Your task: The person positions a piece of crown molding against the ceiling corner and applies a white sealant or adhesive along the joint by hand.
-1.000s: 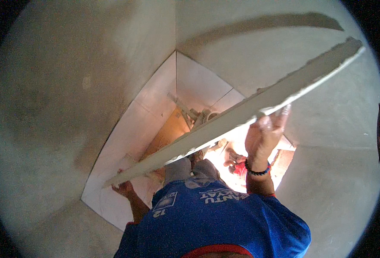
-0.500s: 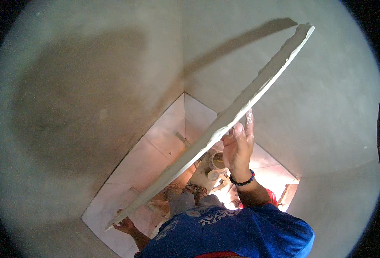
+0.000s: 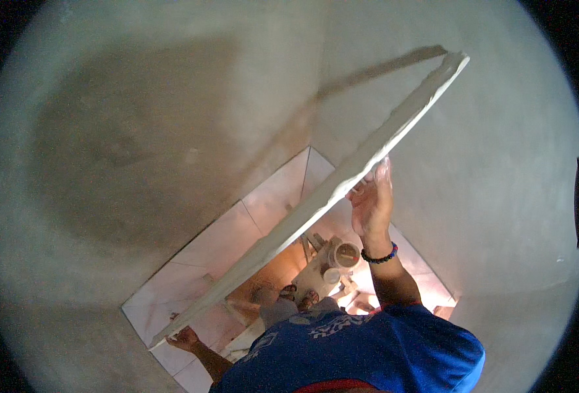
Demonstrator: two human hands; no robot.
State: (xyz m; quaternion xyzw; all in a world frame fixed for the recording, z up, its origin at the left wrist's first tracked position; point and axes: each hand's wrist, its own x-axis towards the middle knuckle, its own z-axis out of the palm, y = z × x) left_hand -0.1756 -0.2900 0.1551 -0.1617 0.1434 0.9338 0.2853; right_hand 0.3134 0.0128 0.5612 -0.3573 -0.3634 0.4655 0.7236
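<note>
A long white strip of moulding (image 3: 283, 229), which looks like plaster cornice, runs slantwise from the lower left to the upper right. Ragged white paste lines its long edges. Near the strip's lower-left end, my left hand (image 3: 183, 339) grips it with the fingers curled around the edge. My right hand (image 3: 373, 206), reaching up past the strip's middle, holds it from below with palm and fingers against its edge. Some of those fingertips are hidden behind the strip, and white smears show on this hand.
Grey plastered walls (image 3: 132, 144) meet in a corner ahead, with pale tiles (image 3: 220, 226) lower down. Below are a board (image 3: 317, 272) near my feet, a bucket (image 3: 347, 255) and a smaller round tub (image 3: 332, 276). The strip's shadow falls on the walls.
The strip's upper end has dipped slightly and moved left, its lower end a little left, both hands with it. The view has shifted, so the wall corner sits farther right.
</note>
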